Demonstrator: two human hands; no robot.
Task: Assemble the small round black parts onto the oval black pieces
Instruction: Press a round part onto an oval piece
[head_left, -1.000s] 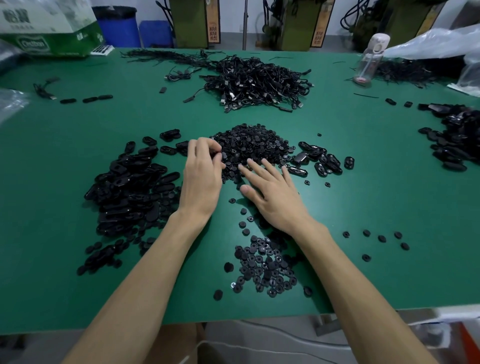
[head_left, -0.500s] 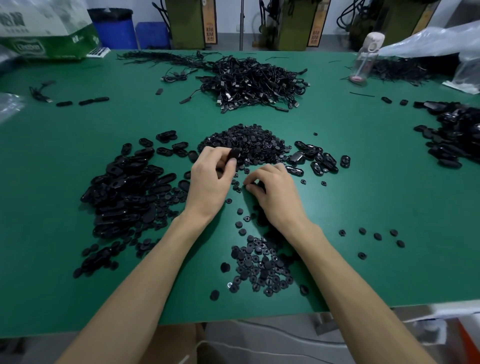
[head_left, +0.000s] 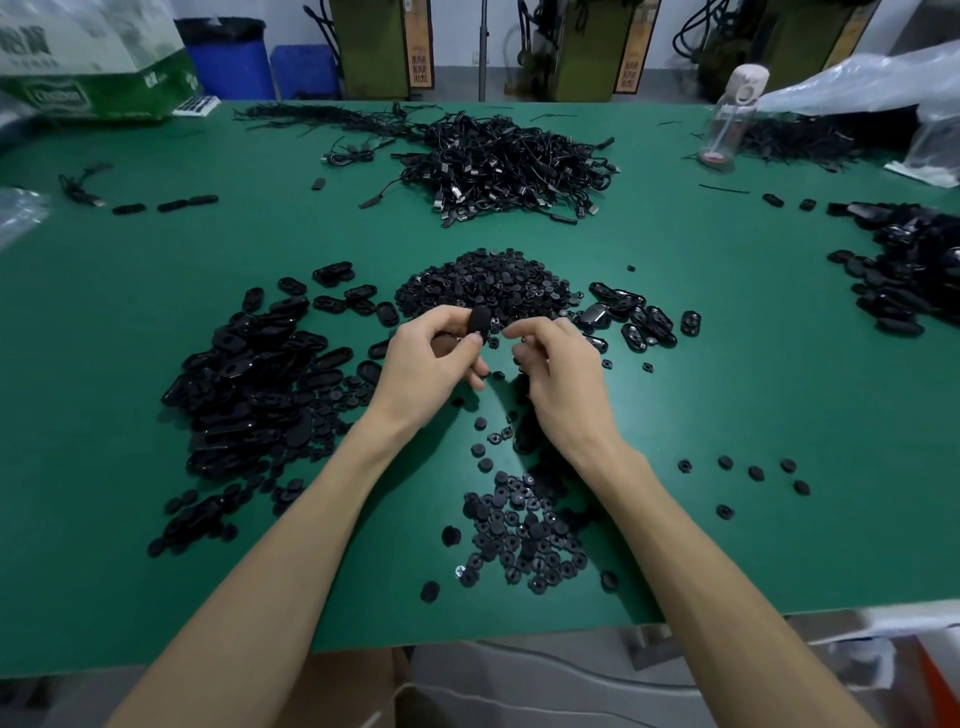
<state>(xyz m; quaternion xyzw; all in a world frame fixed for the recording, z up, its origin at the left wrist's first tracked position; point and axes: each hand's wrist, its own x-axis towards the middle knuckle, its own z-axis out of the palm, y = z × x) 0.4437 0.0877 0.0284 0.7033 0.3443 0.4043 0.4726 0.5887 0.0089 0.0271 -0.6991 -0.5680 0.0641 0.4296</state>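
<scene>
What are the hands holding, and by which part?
The left hand pinches an oval black piece by its lower end. The right hand is curled; any hold there cannot be told.

Green table (head_left: 727, 364), oval pieces (head_left: 249, 384), round parts (head_left: 488, 283), cables (head_left: 509, 161)

Left hand (head_left: 431, 364) lifted off round-part pile (head_left: 488, 283), now pinching oval piece (head_left: 479, 323); right hand (head_left: 558, 369) raised, fingers curled.

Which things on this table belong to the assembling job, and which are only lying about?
Job: oval piece in the left hand, right hand, pile of oval pieces, heap of round parts.
Lying about: cable pile, water bottle, cardboard box.
</scene>
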